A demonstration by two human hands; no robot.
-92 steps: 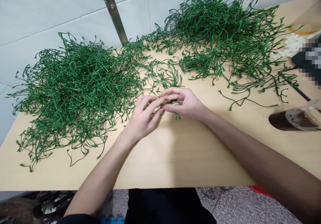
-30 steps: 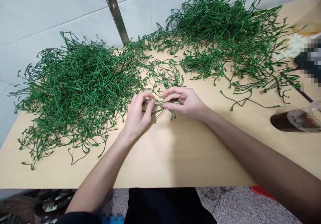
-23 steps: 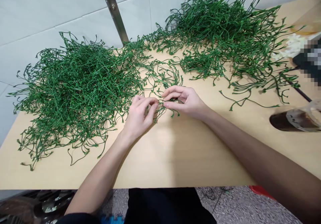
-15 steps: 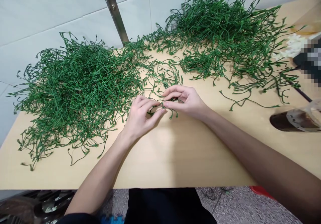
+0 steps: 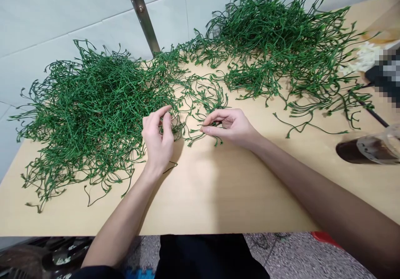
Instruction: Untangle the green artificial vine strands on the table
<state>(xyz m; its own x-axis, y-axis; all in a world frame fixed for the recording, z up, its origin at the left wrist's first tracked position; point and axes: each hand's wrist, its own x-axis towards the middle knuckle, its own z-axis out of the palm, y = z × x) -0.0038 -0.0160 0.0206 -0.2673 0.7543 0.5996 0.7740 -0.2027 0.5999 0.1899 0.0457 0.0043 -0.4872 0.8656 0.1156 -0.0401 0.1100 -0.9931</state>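
Observation:
Thin green artificial plant stems with small forked tips lie all over the table. My right hand (image 5: 233, 124) rests near the middle, thumb and forefinger pinched on a few green stems (image 5: 195, 137) whose tips stick out to the left and below. My left hand (image 5: 158, 137) hovers at the right edge of the large left pile (image 5: 100, 99), its thumb and forefinger apart and nothing visible between them. Its other fingers are curled and partly hidden. One loose stem (image 5: 171, 167) shows just beside the left wrist.
A second heap of green stems (image 5: 275, 33) stands at the back right against the tiled wall (image 5: 168, 16). A plastic cup with a dark drink (image 5: 359, 149) is at the right. White flower pieces (image 5: 365, 58) lie behind it. A metal post (image 5: 142, 14) rises at the back.
My left hand has let go of the stems at the right fingertips and moved left, its fingers parting. A loose stem now shows by the left wrist. My right hand has hardly moved.

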